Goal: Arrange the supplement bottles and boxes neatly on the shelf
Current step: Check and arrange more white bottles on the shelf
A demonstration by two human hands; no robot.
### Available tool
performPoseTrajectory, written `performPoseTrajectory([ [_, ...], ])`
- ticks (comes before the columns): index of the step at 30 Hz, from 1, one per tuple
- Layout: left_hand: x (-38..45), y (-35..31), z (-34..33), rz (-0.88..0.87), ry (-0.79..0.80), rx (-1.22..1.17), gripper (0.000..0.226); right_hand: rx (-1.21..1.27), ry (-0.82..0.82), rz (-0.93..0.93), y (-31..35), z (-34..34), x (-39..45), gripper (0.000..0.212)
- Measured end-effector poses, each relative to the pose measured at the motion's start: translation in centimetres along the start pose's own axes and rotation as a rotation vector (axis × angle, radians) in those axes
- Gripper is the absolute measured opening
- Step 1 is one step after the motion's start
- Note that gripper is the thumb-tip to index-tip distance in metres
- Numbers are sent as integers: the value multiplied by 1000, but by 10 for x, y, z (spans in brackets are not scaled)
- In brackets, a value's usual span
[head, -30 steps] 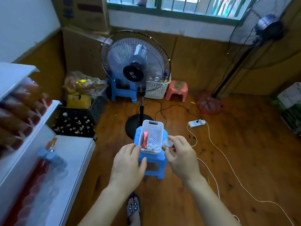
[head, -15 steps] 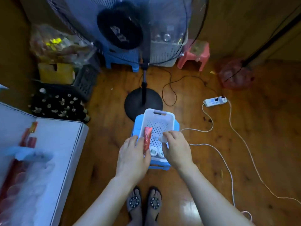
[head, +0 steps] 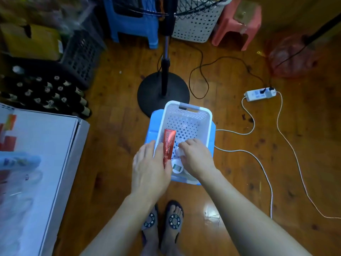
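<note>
Wooden floor (head: pixel 114 126); white metal shelf (head: pixel 55 145) at lower left. Frame centre: left hand (head: pixel 149 169) holds long red box (head: pixel 168 145) in white perforated plastic basket (head: pixel 203 115). Right hand (head: pixel 197 159) pinches white bottle cap (head: pixel 178 152); lift both upright, clear the rim first.

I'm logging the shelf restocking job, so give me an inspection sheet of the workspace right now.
Surface: white shelf top at left, with blurred red packaging on it.
Job's things: white perforated basket on a blue stool; inside it a red box and white bottles.
Clutter: crate of dark bottles, yellow carton, pink stool, white laundry basket.
Hands: left hand holds the red box; right hand grips a white bottle cap in the basket.
Cables: white power strip; white and black cords across the floor.
Surroundings: wooden floor, black fan base.
</note>
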State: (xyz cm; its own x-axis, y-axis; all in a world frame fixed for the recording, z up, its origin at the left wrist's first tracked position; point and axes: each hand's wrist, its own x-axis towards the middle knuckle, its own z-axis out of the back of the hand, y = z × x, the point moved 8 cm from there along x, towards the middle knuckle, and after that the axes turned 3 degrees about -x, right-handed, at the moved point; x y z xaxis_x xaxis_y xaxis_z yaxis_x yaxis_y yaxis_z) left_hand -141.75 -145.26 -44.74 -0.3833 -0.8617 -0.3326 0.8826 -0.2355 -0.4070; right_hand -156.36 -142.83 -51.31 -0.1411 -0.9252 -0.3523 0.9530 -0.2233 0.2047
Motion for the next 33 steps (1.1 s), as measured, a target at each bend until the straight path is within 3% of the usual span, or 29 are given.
performPoseTrajectory([
  [5,2,6,-5,13,32,-14,58,-64,55,28,1,-9,4,16],
  [15,-9,11,16,27,52,-43,57,-63,114,-28,0,22,-8,39],
  [24,-51,-20,137,25,-63,-34,59,-146,-197,62,67,174,-61,46],
  [33,-150,-33,340,61,-471,-40,58,-128,-422,224,184,373,-155,65],
])
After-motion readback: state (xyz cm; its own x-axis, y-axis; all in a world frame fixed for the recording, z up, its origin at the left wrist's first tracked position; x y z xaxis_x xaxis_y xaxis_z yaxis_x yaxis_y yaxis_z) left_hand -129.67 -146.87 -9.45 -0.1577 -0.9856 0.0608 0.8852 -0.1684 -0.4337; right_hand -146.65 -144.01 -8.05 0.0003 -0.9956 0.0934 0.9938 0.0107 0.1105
